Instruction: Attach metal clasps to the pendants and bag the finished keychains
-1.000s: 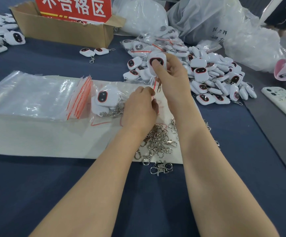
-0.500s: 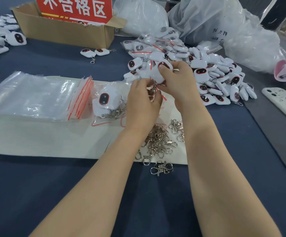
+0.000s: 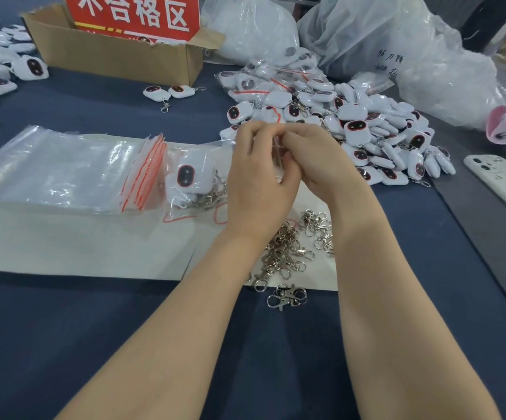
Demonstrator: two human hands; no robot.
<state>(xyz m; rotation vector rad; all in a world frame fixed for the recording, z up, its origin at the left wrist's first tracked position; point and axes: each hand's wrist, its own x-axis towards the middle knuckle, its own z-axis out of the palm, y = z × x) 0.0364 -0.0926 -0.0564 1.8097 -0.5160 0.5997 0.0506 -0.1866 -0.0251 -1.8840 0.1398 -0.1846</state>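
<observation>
Only one view, worn on the head: the blue table (image 3: 64, 344) is looked down on, forward and fairly steeply, from close up. Both forearms (image 3: 185, 328) are seen stretching up from the near edge, left hand (image 3: 257, 177) and right hand (image 3: 315, 159) touching mid-frame. A cardboard box (image 3: 109, 53) is caught far left, a phone (image 3: 503, 183) at the right edge.

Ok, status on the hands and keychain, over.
Left hand, right hand together, fingers pinching small piece, mostly hidden. Clasp pile below wrists. Filled bag beside left hand.
</observation>
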